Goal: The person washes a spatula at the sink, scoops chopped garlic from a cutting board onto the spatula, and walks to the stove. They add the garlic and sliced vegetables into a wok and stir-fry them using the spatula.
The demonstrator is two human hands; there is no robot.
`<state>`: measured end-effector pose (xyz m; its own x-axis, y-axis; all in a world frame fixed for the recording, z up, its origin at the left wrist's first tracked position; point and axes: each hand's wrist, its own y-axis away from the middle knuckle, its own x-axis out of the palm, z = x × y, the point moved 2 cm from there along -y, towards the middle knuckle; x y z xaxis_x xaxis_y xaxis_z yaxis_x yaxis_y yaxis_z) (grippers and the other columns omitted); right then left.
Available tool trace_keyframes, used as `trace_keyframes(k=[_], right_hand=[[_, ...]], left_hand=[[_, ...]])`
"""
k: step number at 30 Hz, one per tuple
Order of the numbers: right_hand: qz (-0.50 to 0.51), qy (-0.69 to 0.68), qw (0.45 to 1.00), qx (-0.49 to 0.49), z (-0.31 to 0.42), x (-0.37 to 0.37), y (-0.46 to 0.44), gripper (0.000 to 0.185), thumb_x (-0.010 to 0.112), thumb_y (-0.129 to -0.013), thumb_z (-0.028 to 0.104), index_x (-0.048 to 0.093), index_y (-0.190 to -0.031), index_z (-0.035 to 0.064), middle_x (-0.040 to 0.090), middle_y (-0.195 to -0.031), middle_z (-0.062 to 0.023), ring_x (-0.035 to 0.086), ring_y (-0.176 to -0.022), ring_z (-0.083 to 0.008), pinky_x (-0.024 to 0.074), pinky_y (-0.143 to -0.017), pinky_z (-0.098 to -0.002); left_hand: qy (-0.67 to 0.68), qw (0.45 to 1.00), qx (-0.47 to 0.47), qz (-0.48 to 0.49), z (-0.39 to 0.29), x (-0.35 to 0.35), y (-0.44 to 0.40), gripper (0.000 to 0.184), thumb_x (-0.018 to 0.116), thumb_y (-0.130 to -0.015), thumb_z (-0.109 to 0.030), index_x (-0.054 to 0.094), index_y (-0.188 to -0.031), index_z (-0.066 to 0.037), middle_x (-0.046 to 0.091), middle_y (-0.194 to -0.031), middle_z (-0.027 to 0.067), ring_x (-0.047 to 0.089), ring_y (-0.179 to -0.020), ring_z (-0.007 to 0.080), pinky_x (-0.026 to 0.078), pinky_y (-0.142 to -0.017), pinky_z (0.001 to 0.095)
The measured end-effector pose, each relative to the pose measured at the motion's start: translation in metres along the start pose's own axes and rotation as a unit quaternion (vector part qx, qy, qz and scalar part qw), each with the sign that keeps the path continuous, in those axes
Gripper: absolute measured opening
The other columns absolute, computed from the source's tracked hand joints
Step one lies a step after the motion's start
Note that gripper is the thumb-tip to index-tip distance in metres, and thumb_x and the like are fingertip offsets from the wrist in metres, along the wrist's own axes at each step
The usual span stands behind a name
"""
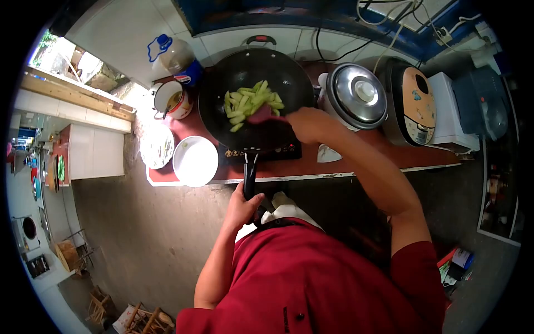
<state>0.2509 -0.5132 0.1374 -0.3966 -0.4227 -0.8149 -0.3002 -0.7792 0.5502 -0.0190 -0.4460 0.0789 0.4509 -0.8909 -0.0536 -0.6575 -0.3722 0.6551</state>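
A dark wok (222, 72) sits on an induction cooker (289, 151) on the red counter. Pale green vegetable strips (245, 101) lie heaped in its middle. My left hand (242, 207) is wrapped around the wok's black handle (250, 177), close to my waist. Over the wok's right side, my right hand (307, 126) grips a reddish spatula (262, 114); its blade touches the lower right of the strips. Much of the spatula's handle is hidden by my fingers.
Left of the wok are an enamel pot (181, 106), an oil jug (177, 55), a patterned plate (157, 146) and a white plate (195, 161). On the right stand a lidded steel pot (347, 100) and a rice cooker (418, 106). Cables (384, 39) hang above.
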Motion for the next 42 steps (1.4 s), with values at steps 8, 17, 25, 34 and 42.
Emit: trace_keyframes(k=[8, 17, 25, 34, 42], right_hand=[[-0.056, 0.092, 0.993, 0.043, -0.011, -0.064, 0.053, 0.018, 0.054, -0.08, 0.013, 0.068, -0.088, 0.0041, 0.066, -0.086, -0.0184, 0.064, -0.089, -0.0359, 0.0503, -0.076, -0.0477], [-0.166, 0.073, 0.982, 0.061, -0.01, -0.022, -0.022, 0.022, 0.05, -0.083, 0.013, 0.065, -0.098, 0.0083, 0.066, -0.091, -0.0182, 0.063, -0.089, -0.0375, 0.0501, -0.074, -0.0477], [-0.196, -0.023, 0.978, 0.072, 0.031, -0.022, -0.027, 0.031, 0.046, -0.089, 0.017, 0.06, -0.116, 0.0102, 0.065, -0.095, -0.0215, 0.061, -0.091, -0.0401, 0.0483, -0.078, -0.0496], [-0.115, -0.063, 0.986, 0.1, 0.026, 0.002, 0.014, 0.033, 0.048, -0.086, 0.015, 0.06, -0.116, 0.0109, 0.065, -0.096, -0.0191, 0.062, -0.09, -0.0385, 0.0485, -0.078, -0.0488], [0.101, -0.042, 0.994, 0.025, 0.034, -0.067, 0.061, 0.031, 0.048, -0.085, 0.016, 0.065, -0.11, 0.0107, 0.065, -0.102, -0.0178, 0.061, -0.096, -0.0359, 0.0485, -0.083, -0.0443]], left_hand=[[-0.256, 0.951, 0.145, -0.091, -0.005, -0.021, -0.011, 0.077, 0.065, -0.08, -0.018, 0.023, -0.144, -0.01, 0.063, -0.089, 0.0305, 0.06, -0.085, 0.0472, 0.047, -0.072, 0.0531], [-0.297, 0.947, 0.119, -0.034, -0.026, -0.074, -0.025, 0.075, 0.065, -0.077, -0.011, 0.028, -0.143, -0.011, 0.061, -0.099, 0.0306, 0.059, -0.095, 0.0464, 0.047, -0.08, 0.0468], [-0.312, 0.94, 0.14, -0.006, -0.025, -0.083, -0.032, 0.075, 0.064, -0.077, -0.009, 0.028, -0.143, -0.01, 0.061, -0.098, 0.0312, 0.059, -0.096, 0.0466, 0.046, -0.08, 0.0467], [-0.317, 0.94, 0.128, 0.015, -0.023, -0.087, -0.033, 0.075, 0.063, -0.078, -0.009, 0.025, -0.143, -0.005, 0.061, -0.096, 0.0332, 0.059, -0.095, 0.0469, 0.046, -0.08, 0.0473], [-0.337, 0.928, 0.158, 0.01, -0.023, -0.097, -0.04, 0.073, 0.063, -0.078, -0.013, 0.027, -0.142, -0.007, 0.063, -0.088, 0.0311, 0.061, -0.086, 0.0462, 0.049, -0.075, 0.0513]])
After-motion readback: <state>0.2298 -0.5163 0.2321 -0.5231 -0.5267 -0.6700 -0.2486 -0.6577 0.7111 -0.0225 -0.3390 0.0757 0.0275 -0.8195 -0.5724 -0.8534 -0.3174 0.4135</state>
